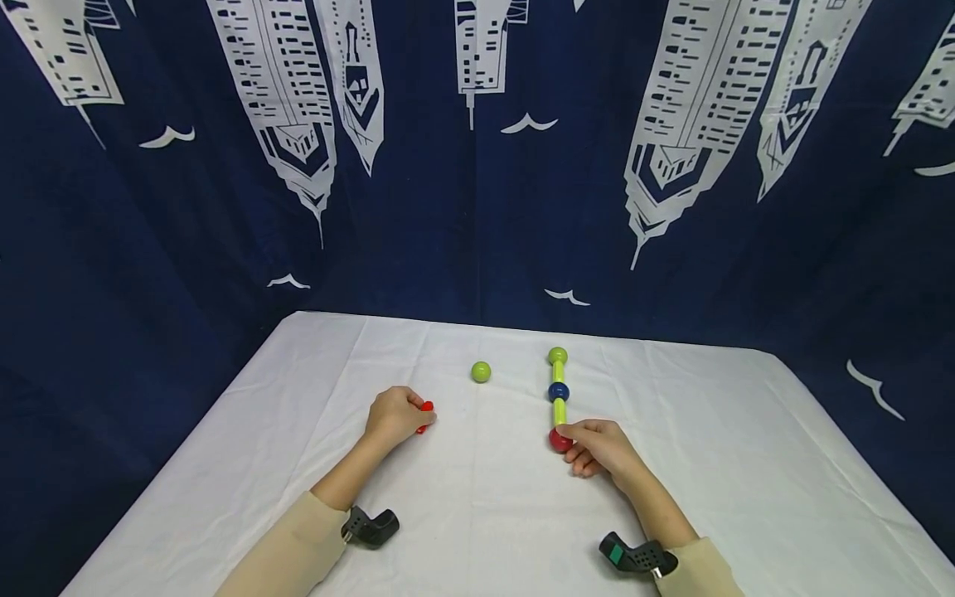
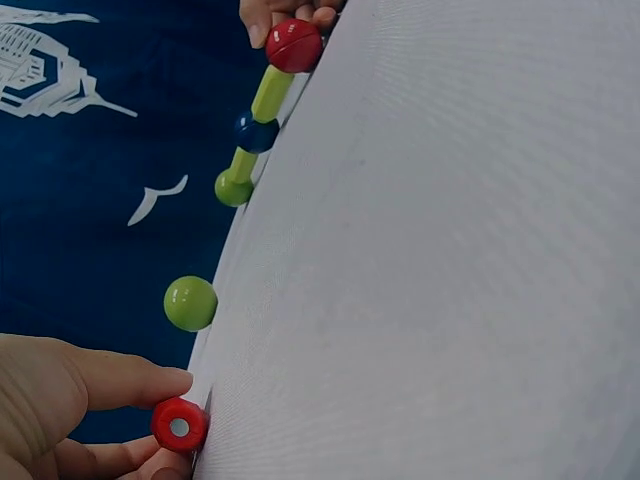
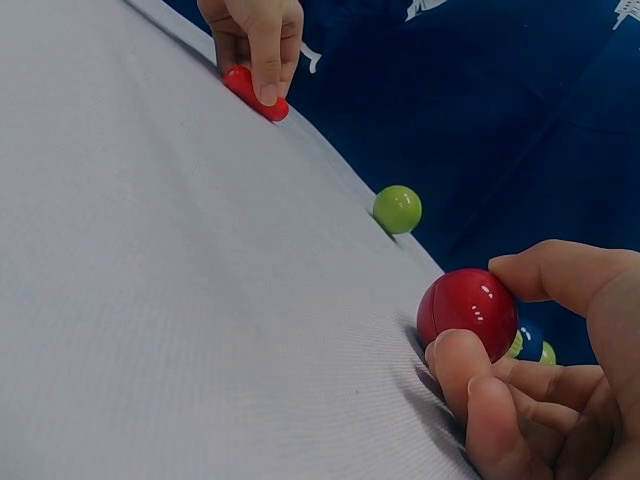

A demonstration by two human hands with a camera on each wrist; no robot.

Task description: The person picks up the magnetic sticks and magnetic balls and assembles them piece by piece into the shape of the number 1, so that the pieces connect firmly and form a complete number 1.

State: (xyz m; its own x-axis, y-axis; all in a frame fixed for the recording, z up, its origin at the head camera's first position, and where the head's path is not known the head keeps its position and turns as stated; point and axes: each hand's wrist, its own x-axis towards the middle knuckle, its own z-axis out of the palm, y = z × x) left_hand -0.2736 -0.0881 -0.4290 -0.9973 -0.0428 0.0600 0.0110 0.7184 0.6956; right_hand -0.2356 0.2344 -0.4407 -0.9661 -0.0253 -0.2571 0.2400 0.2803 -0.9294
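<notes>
My left hand (image 1: 395,416) pinches a short red rod (image 3: 239,82) between thumb and fingers, low over the white cloth. In the left wrist view the rod's end (image 2: 180,428) shows a round silvery disc. My right hand (image 1: 603,448) holds a dark red ball (image 3: 468,312) between thumb and fingers. That ball is the near end of a straight chain: a yellow-green rod (image 1: 559,412), a blue ball (image 1: 558,391), another yellow-green rod (image 1: 558,371) and a green ball (image 1: 557,356) at the far end.
A loose green ball (image 1: 481,371) lies on the white-covered table (image 1: 477,531), between the chain and my left hand, farther back. Behind the table hangs a dark blue curtain (image 1: 477,224) printed with white buildings and birds. Both wrists wear black camera mounts (image 1: 373,527).
</notes>
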